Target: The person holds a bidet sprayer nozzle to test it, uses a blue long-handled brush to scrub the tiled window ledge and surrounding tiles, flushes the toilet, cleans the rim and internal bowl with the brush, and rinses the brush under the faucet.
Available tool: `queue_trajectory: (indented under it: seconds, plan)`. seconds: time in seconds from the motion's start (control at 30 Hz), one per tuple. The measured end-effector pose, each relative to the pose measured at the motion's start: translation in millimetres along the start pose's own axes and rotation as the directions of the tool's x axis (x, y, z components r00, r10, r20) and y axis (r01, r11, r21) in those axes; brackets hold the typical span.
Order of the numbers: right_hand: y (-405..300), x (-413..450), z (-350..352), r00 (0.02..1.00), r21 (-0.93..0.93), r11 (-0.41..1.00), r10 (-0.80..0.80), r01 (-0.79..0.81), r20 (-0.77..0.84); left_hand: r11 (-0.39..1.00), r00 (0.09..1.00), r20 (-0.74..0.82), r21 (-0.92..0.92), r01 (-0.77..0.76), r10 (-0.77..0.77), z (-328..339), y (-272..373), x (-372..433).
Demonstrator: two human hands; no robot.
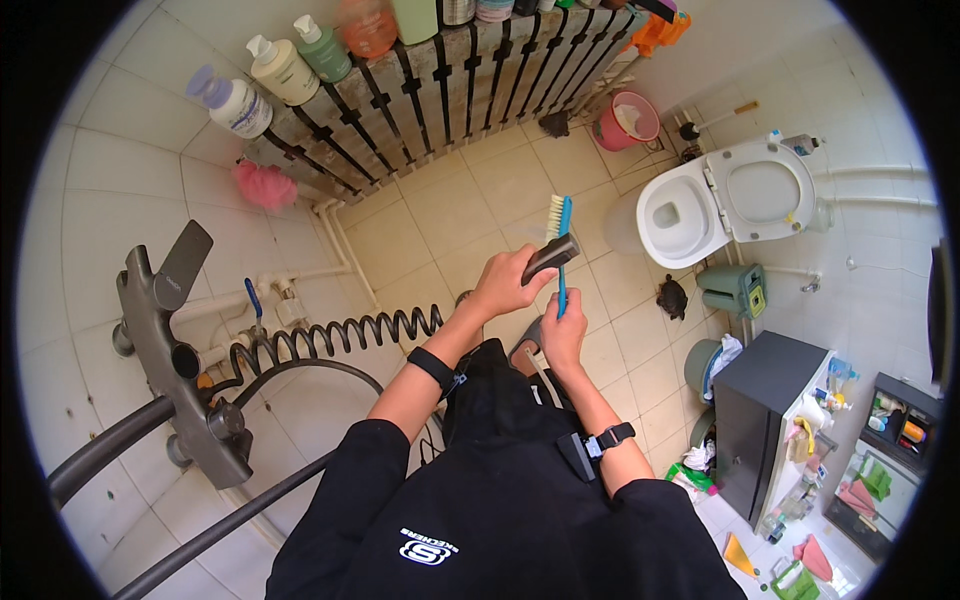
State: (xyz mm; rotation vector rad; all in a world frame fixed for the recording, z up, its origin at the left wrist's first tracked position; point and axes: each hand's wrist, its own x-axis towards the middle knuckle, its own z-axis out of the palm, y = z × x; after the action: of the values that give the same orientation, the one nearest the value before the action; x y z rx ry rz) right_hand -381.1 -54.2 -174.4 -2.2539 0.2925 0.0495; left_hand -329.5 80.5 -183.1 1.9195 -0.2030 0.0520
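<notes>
My left hand (pixel 508 283) is wrapped around a dark grey handheld sprayer (pixel 551 259), its head angled up and right. In my right hand (pixel 564 330) is the handle of a blue scrub brush (pixel 562 217) with cream bristles facing left. The sprayer head crosses in front of the brush handle, just below the bristles; whether they touch I cannot tell. A faint pale streak beside the bristles may be water. The black coiled hose (pixel 337 330) runs from the wall shower fixture (pixel 172 337) and passes out of sight behind my left forearm.
A turtle (pixel 673 297) is on the tiled floor (pixel 517 176), right of my hands. Beyond it stand an open toilet (pixel 679 217), a green bin (pixel 731 289) and a grey cabinet (pixel 765 397). A pink bucket (pixel 626 124) and a radiator with bottles (pixel 450 82) are at the back.
</notes>
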Motion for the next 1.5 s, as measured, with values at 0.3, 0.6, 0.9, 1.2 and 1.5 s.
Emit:
queue_trajectory:
  seconds: [0.3,0.6,0.9,1.2,1.5]
  plan:
    - [6,-3,4,0.999,0.042,0.998,0.036,-0.037,0.031,0.998,0.997,0.032,0.015,0.066,-0.066,-2,-2,-3]
    - [10,-6,9,0.998,0.056,0.997,0.051,-0.052,0.024,0.999,0.999,-0.004,0.008,0.033,-0.033,-1,-5,-6]
    - [17,-5,11,1.0,0.023,1.0,-0.002,0.002,0.03,0.999,0.999,-0.011,-0.03,0.033,-0.033,0,-5,-6]
    - [18,-5,14,0.999,0.022,1.0,0.007,-0.008,0.042,0.999,0.999,-0.005,-0.024,0.034,-0.034,0,-5,-7]
    - [3,-3,10,0.854,0.489,0.717,0.307,-0.497,0.42,0.899,0.942,-0.084,-0.336,0.281,-0.326,-13,-14,-12]
